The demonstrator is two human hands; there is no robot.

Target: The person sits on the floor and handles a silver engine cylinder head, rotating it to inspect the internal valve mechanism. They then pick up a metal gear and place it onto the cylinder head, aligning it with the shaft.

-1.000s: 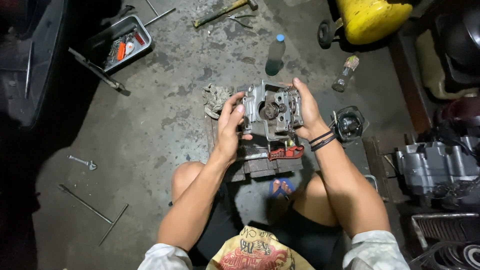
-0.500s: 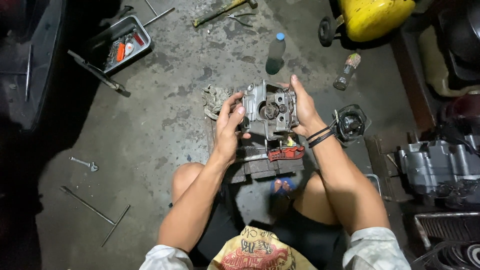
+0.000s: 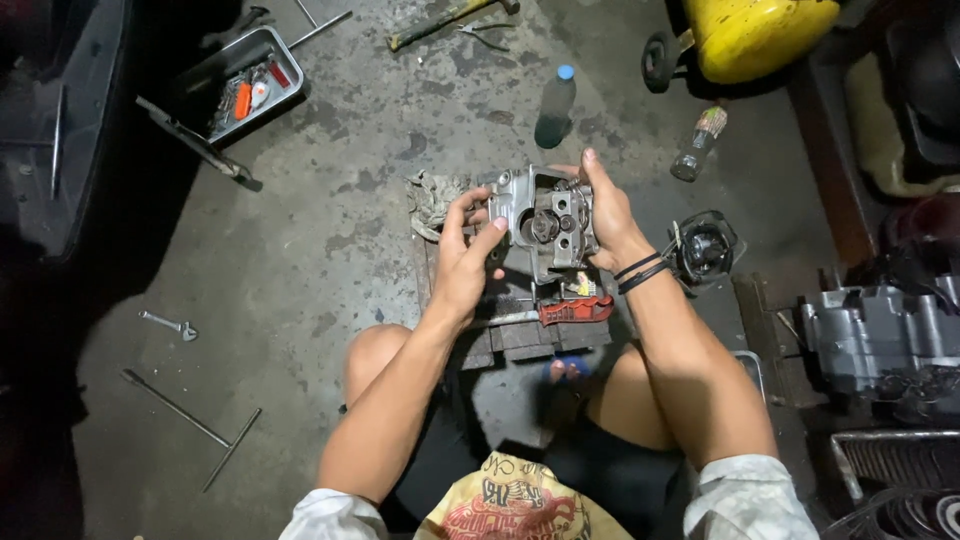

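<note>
A grey metal engine part (image 3: 545,222), blocky with round holes in its face, is held up in front of me over a low wooden board (image 3: 520,340). My left hand (image 3: 465,262) grips its left side with thumb and fingers. My right hand (image 3: 605,215) clasps its right side, fingers reaching over the top; black bands circle that wrist. A red-handled tool (image 3: 573,310) lies on the board just below the part. A dirty rag (image 3: 432,198) sits on the floor to the left of the part.
On the concrete floor: a metal tray of small tools (image 3: 245,85), a green bottle (image 3: 554,108), a smaller bottle (image 3: 698,143), a yellow tank on wheels (image 3: 760,35), a round black part (image 3: 705,250), a wrench (image 3: 170,324), a T-handle rod (image 3: 195,425). An engine block (image 3: 880,340) stands right.
The engine part has been turned slightly in my hands and both hands have shifted a little on it. Nothing else moved.
</note>
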